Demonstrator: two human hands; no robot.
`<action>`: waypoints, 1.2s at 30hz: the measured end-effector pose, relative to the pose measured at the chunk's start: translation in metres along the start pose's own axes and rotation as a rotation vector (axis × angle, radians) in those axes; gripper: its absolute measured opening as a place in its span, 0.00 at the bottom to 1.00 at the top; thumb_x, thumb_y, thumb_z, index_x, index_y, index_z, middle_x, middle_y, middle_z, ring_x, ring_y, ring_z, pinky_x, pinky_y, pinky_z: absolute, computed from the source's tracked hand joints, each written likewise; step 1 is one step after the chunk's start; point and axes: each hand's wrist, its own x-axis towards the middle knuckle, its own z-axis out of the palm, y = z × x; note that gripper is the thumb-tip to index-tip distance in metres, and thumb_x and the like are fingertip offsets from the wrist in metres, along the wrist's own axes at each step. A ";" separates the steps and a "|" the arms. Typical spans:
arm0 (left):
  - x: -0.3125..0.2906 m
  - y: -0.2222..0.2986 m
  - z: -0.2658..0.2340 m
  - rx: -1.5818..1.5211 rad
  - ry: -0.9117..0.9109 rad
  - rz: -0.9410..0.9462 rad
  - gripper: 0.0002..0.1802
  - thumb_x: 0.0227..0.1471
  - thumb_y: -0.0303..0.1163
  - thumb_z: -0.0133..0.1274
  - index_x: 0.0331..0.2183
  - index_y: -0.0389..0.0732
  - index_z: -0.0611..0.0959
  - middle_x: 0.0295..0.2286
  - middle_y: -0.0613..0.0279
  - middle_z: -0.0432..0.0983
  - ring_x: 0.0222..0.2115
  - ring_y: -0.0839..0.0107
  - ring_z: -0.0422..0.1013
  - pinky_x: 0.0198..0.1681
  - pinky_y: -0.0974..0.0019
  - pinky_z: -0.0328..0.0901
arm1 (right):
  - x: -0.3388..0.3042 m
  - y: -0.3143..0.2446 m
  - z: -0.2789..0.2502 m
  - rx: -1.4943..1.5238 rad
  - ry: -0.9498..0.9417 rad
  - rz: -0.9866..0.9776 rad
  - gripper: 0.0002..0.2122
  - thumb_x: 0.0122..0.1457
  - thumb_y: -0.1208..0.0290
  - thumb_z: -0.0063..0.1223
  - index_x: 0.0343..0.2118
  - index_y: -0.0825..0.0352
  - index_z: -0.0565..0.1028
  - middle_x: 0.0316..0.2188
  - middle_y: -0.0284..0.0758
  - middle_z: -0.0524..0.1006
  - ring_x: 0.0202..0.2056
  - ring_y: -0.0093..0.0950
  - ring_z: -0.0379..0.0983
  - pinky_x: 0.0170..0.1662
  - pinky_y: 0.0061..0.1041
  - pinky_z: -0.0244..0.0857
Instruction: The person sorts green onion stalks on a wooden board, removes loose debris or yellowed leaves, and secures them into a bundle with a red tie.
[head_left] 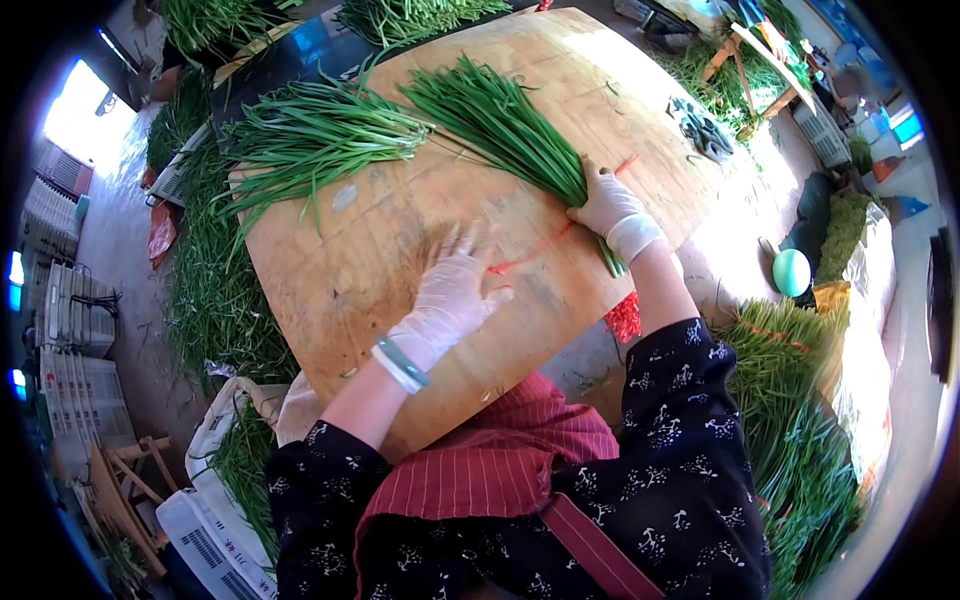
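Note:
My right hand [609, 208], in a thin white glove, is closed around a bundle of garlic chives [500, 118] lying slantwise on the wooden board [385, 260]. Its leaves point to the far left, and the stalk ends stick out below my hand. A red tie strip [545, 250] runs across the board by the bundle and my right hand. Fingers spread and slightly blurred, my left hand [450, 298] is gloved too and holds nothing, palm toward the board. Beyond it, a looser heap of chives [325, 142] lies at the board's far left.
Dark crumpled material [704, 130] sits at the board's far right. More chives [215, 270] are heaped on the floor at left, with a large pile [790, 440] at right. Red strips [624, 317] hang below the near right edge. White crates [205, 535] stand at lower left.

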 end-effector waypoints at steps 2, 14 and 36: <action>0.008 0.011 0.008 0.099 -0.069 0.041 0.44 0.40 0.47 0.55 0.56 0.43 0.56 0.54 0.46 0.51 0.56 0.47 0.46 0.58 0.54 0.43 | -0.006 0.005 -0.003 -0.036 -0.019 0.021 0.42 0.38 0.61 0.60 0.58 0.61 0.50 0.44 0.51 0.68 0.43 0.44 0.68 0.45 0.36 0.64; -0.046 -0.077 -0.036 -0.071 0.195 -0.228 0.37 0.43 0.43 0.55 0.54 0.40 0.62 0.53 0.45 0.56 0.55 0.52 0.52 0.57 0.60 0.49 | -0.007 -0.017 -0.047 -0.082 0.130 -0.258 0.55 0.31 0.42 0.62 0.59 0.67 0.46 0.50 0.54 0.62 0.50 0.49 0.61 0.50 0.37 0.58; -0.121 -0.241 -0.078 -1.963 0.623 -0.431 0.28 0.55 0.42 0.42 0.51 0.33 0.62 0.49 0.57 0.63 0.48 0.68 0.61 0.53 0.66 0.54 | 0.133 -0.404 0.050 -0.105 -0.249 -0.743 0.34 0.30 0.48 0.63 0.37 0.73 0.73 0.35 0.45 0.75 0.40 0.36 0.72 0.42 0.31 0.65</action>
